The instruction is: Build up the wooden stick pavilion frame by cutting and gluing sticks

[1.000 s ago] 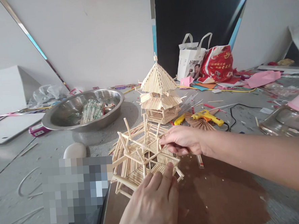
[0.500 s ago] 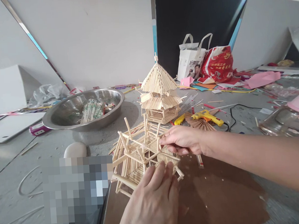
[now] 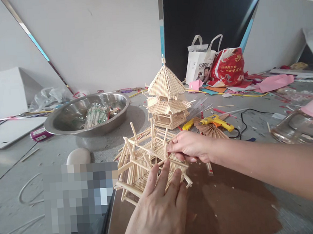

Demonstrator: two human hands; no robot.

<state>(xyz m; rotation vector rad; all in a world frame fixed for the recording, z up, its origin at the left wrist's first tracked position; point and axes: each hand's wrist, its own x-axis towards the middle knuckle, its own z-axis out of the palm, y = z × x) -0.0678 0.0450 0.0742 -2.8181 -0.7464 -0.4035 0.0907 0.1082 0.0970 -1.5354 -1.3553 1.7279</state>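
Observation:
A pale wooden stick frame with upright posts and slatted sides stands on a brown board. My left hand reaches in from the front with its fingers stretched and slightly spread. Its fingertips rest on the near side of the frame. From the right, my right hand pinches a short upright wooden stick at the frame's right side between thumb and forefinger. Behind the frame is a stick pavilion with a two-tiered pointed roof.
A yellow glue gun lies by a folded brown paper fan. At left is a metal basin holding wrapped sticks. A white rounded object sits left of the frame. Paper bags stand at the back.
My left hand's fingers have straightened and spread, reaching a little farther forward over the frame. My right hand keeps its pinch on the stick in almost the same place.

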